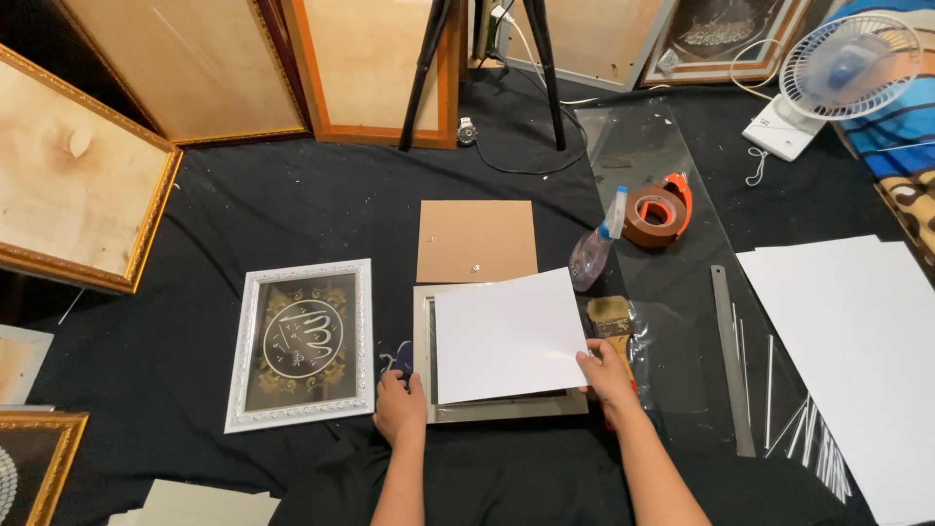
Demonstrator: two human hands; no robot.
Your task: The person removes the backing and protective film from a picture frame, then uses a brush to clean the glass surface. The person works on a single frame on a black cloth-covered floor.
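Right grip: pinched on white sheet edge
Left grip: fingers together, flat on pale frame corner
Frame's left: black cloth bare

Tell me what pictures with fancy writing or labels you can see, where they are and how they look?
Framed artwork: on the black cloth left of the left hand; white ornate frame, dark picture, white circular design.
Second framed artwork: leaning at the top right; dark picture, pale design, wooden frame.
White sheet: blank, pinched by the right hand over a silver frame.
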